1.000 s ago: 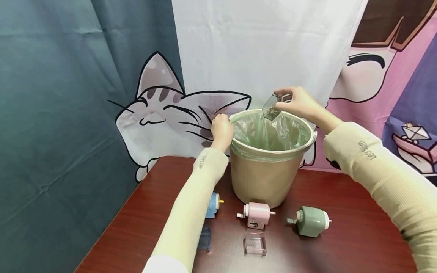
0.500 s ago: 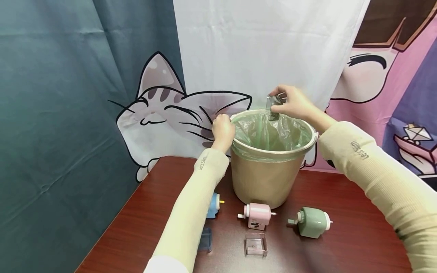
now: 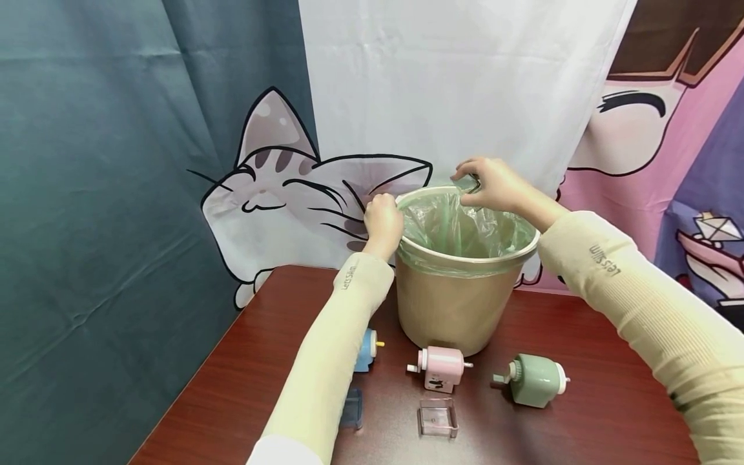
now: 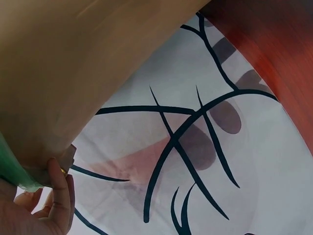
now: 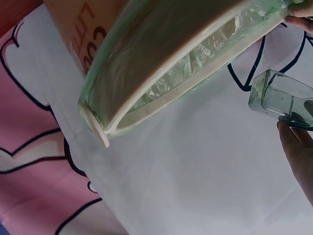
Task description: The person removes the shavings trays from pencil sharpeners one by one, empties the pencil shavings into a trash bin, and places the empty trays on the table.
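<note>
A beige trash bin [image 3: 453, 303] lined with a green plastic bag [image 3: 433, 223] stands at the back of the table. My left hand [image 3: 383, 219] holds its left rim, fingers hooked over the edge and the bag; they also show in the left wrist view. My right hand [image 3: 502, 187] pinches a small clear, greenish shavings box [image 5: 281, 98] over the far side of the bin's mouth. In the head view the fingers cover most of that box. Its walls look see-through in the right wrist view.
In front of the bin sit a blue crank pencil sharpener [image 3: 365, 352], a pink one [image 3: 444, 368] and a green one [image 3: 536, 381]. Nearer lie a clear pinkish box [image 3: 438, 420] and a dark blue box [image 3: 352, 409]. A printed curtain [image 3: 465, 77] hangs behind.
My right hand has turned the box over from a tilt that showed brownish shavings inside, and has shifted slightly left and down. The left hand stays on the rim.
</note>
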A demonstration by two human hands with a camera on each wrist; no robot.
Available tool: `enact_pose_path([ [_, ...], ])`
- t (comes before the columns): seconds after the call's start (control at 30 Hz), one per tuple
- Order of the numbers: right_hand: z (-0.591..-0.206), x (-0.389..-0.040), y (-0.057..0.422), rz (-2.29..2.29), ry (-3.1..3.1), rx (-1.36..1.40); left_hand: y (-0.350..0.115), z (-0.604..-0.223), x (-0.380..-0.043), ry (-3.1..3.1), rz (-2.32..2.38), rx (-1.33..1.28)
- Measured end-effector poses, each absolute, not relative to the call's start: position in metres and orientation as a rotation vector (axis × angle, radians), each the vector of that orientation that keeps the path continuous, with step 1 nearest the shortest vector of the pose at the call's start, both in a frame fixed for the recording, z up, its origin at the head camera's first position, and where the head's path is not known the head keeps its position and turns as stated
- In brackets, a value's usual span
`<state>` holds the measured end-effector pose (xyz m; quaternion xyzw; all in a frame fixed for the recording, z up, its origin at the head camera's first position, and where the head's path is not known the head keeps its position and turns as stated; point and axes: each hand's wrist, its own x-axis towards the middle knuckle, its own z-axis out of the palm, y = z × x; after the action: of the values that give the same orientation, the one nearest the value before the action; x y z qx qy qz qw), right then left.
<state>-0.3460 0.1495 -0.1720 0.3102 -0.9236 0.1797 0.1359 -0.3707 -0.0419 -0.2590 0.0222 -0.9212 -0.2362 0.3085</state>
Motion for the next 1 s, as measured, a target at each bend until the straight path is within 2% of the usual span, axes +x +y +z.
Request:
enact_pose_path([
  [0.27,-0.1742,-0.3476,0.1473,0.287,-2.65,1.007,-0.0411,-0.2588,-0.371,-2.438,-0.62,0.064],
  [1.0,-0.174,-0.346,0.1479,-0.022,-2.654,1.003,-0.0406,-0.2596,-0.3706,-2.439,-0.611,0.081],
])
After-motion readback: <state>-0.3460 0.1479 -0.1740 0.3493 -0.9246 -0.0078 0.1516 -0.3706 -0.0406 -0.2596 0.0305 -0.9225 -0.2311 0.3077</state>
